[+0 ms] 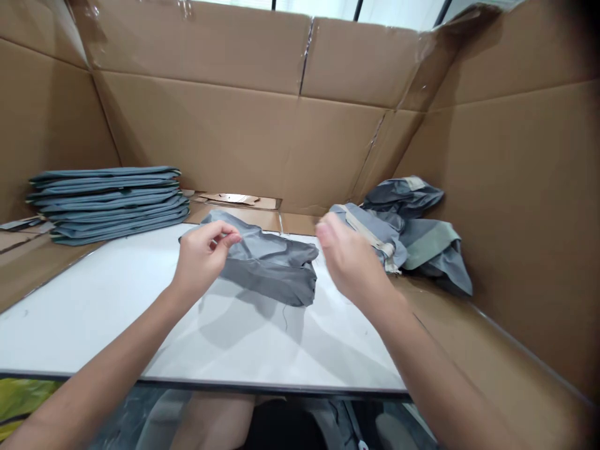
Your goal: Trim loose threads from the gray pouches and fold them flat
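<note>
The gray cloth (267,275) lies long from left to right on the white counter (244,356), toward the far edge. The left hand (204,250) is nearer, by the cloth's left end, its grip pinched small; I can't tell if it holds anything. The right hand (351,259), past the right end, is too blurry to tell. Folded cloths (112,206) sit by the far left corner, a messy pile (431,245) by the far right. Cardboard walls (225,125) stand around.

Apparently a textile workshop, white worktable (56,319), cardboard walls (210,131), folded fabric stack (110,203), crumpled grey cloth (267,278)
</note>
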### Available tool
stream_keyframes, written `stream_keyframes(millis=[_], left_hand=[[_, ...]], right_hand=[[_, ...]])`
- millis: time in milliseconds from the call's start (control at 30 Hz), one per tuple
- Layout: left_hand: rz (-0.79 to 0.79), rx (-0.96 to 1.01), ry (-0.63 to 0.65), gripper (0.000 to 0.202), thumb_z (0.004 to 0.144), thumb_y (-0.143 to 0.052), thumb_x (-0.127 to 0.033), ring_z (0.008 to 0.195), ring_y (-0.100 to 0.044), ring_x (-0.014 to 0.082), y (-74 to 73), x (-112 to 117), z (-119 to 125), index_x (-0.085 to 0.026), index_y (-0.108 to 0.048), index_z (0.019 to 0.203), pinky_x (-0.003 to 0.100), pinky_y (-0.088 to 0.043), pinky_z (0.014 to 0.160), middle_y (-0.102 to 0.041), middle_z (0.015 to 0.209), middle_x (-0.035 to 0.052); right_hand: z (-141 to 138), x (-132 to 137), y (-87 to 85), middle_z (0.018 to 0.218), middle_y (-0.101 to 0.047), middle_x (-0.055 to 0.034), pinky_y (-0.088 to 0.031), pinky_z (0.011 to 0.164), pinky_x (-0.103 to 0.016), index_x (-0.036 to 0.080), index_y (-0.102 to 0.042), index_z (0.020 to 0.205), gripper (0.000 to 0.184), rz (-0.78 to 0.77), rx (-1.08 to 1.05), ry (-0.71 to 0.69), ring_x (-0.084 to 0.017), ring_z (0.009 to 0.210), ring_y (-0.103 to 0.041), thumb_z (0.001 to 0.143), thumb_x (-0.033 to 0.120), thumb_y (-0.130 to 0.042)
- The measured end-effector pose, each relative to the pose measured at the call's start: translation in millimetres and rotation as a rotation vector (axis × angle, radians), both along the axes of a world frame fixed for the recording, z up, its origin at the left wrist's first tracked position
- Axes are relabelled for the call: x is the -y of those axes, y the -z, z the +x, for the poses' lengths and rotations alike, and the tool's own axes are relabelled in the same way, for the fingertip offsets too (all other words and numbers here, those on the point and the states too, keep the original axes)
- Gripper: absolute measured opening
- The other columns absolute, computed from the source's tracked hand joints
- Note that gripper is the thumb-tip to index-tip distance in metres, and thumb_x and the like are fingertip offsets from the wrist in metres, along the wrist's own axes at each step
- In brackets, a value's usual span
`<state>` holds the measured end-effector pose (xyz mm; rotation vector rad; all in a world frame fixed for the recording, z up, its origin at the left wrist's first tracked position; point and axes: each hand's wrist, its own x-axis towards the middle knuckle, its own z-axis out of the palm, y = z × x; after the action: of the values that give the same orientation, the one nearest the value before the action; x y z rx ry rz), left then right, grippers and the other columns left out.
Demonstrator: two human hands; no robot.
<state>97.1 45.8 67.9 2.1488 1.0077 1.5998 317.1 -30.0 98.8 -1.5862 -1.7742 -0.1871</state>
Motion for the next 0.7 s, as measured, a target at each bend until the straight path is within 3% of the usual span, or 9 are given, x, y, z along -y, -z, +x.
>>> stream_keyframes(millis=[100,167,300,433,600,700], left_hand=[[-0.051,0.075,0.018,0.013,0.079,-0.056,-0.025,0.048,-0.050,0.0068,0.7,-1,3,-0.019,-0.059,0.068,0.019,-0.040,0.049,-0.056,0.057,-0.0047],[-0.024,0.149,-0.002,0.014,0.081,-0.055,-0.025,0.051,-0.051,0.0072,7.9,-1,3,-0.018,-0.059,0.069,0.019,-0.041,0.049,-0.057,0.062,-0.0034],[0.090,0.228,-0.041,0.015,0.083,-0.054,-0.027,0.059,-0.052,0.0086,22.4,0,3,-0.018,-0.059,0.072,0.019,-0.041,0.047,-0.059,0.072,0.0003],[0.200,0.243,-0.048,0.015,0.083,-0.056,-0.026,0.069,-0.056,0.0109,26.4,0,4,-0.019,-0.058,0.070,0.019,-0.039,0.047,-0.060,0.075,0.0019],[0.217,0.267,-0.057,0.016,0.084,-0.056,-0.027,0.068,-0.057,0.0111,29.5,-1,4,-0.019,-0.059,0.071,0.020,-0.040,0.047,-0.060,0.075,0.0021],[0.226,0.288,-0.059,0.016,0.083,-0.057,-0.027,0.067,-0.057,0.0110,32.0,0,3,-0.018,-0.060,0.070,0.021,-0.040,0.048,-0.060,0.075,0.0020]], right_hand=[[-27,2,-15.6,0.066,-0.054,-0.0025,-0.024,0.055,-0.027,0.019,-0.047,0.070,0.034,-0.277,0.108,-0.126,-0.014,0.057,-0.044,0.089,0.045,-0.037],[-36,-6,-19.9,0.067,-0.058,-0.0020,-0.025,0.054,-0.026,0.019,-0.055,0.071,0.032,-0.356,0.151,-0.196,-0.013,0.057,-0.046,0.085,0.047,-0.047],[-42,-33,-24.8,0.067,-0.060,-0.0020,-0.024,0.054,-0.025,0.018,-0.064,0.075,0.031,-0.360,0.245,-0.286,-0.012,0.057,-0.046,0.078,0.048,-0.059],[-45,-48,-27.1,0.062,-0.058,0.0003,-0.025,0.051,-0.024,0.018,-0.066,0.069,0.037,-0.484,0.215,-0.509,-0.010,0.055,-0.044,0.075,0.054,-0.059],[-47,-46,-21.5,0.059,-0.056,0.0011,-0.024,0.050,-0.024,0.018,-0.065,0.067,0.037,-0.484,0.180,-0.438,-0.009,0.053,-0.043,0.075,0.054,-0.059],[-48,-45,-17.9,0.058,-0.055,0.0018,-0.023,0.051,-0.024,0.017,-0.064,0.066,0.036,-0.490,0.192,-0.473,-0.008,0.053,-0.041,0.076,0.052,-0.059]])
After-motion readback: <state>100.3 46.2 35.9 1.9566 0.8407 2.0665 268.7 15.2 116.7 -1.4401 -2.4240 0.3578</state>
